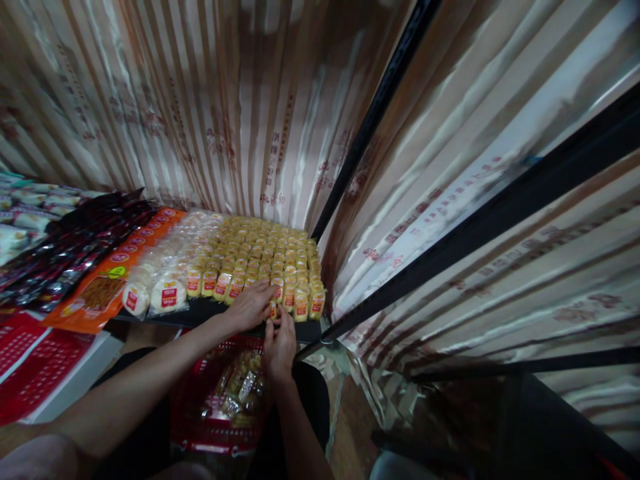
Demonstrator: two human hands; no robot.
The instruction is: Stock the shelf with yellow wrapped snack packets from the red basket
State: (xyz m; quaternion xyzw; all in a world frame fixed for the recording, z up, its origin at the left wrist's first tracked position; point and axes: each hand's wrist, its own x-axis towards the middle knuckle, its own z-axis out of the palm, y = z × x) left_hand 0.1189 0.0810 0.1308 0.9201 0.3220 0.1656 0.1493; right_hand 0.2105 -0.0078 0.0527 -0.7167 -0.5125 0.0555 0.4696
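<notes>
Rows of small yellow snack packets (260, 257) with red labels fill a dark shelf (210, 310). My left hand (251, 305) rests on the front row, fingers curled over the packets. Just below it, my right hand (280, 345) pinches one yellow packet (273, 310) at the shelf's front edge, between the two hands. Under my forearms sits a red basket (200, 413) holding more wrapped packets.
White round packets (167, 293) sit left of the yellow ones, then orange packs (107, 287) and dark red packs (65, 250). A striped shiny curtain (225, 107) hangs behind and to the right, crossed by black rails (380, 107). A red printed sheet (30, 353) lies at the lower left.
</notes>
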